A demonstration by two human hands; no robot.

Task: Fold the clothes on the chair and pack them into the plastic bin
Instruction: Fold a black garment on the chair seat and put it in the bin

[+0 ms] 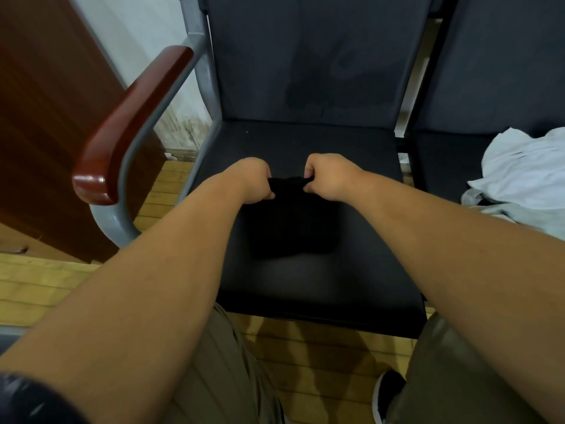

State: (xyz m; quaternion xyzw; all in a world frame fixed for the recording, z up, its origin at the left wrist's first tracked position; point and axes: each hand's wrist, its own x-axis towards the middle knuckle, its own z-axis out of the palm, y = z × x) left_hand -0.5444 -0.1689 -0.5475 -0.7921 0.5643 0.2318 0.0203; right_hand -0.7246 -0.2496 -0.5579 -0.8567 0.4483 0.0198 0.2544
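While the left hand (pixel 252 179) and right hand (pixel 328 175) each pinch a top corner of a half-folded black garment (pixel 290 221) on the chair seat (pixel 305 142), a white garment (pixel 526 166) waits unfolded alongside, and no bin is visible.

Waiting-room or office setting: linked dark upholstered chairs (pixel 305 142) on grey metal frames, wooden armrest (pixel 128 127), wood-plank floor (pixel 36 286), white wall (pixel 134 29).

Dim, flat indoor light leaves the chair (pixel 305 142) murky, with soft shadows pooling on the floor (pixel 321 356) beneath it. A pale glare streak marks the armrest (pixel 91 182). The garment (pixel 290 224) reads as featureless black. Wide-angle distortion bends the edges, and the lower corners blur.
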